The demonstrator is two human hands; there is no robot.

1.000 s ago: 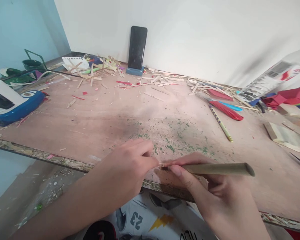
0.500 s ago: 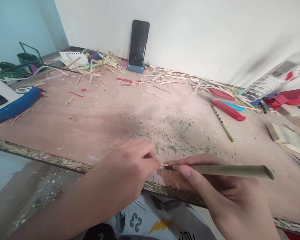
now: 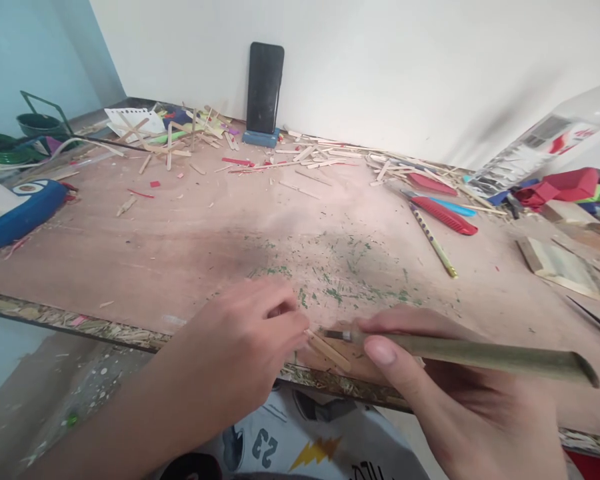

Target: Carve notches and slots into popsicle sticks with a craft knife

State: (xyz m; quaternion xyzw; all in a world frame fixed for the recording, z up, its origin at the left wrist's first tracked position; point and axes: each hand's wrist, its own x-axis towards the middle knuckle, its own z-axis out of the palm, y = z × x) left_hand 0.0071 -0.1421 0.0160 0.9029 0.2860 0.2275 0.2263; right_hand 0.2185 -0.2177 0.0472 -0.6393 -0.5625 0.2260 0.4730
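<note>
My left hand [image 3: 245, 337] pinches one end of a thin wooden stick [image 3: 329, 351] that lies at the near edge of the plywood tabletop [image 3: 190, 233]. My right hand [image 3: 430, 380] grips a long olive-green handled tool [image 3: 480, 355] like a pen; its small metal tip [image 3: 333, 335] rests against the stick just right of my left fingertips. The tool's handle runs out to the right past my hand. Green shavings [image 3: 340, 273] are scattered on the board just beyond both hands.
A black phone [image 3: 264, 90] leans on a blue stand against the back wall. Loose wooden sticks [image 3: 310, 157] and scraps litter the far edge. A red cutter [image 3: 447, 217], a striped pencil [image 3: 433, 241], a blue-white device [image 3: 10, 213] at left and a small wooden frame [image 3: 563, 267] lie around.
The wooden stick now shows longer and tilted down to the right between my hands. My right hand with the tool has drawn slightly right, and the view has shifted right.
</note>
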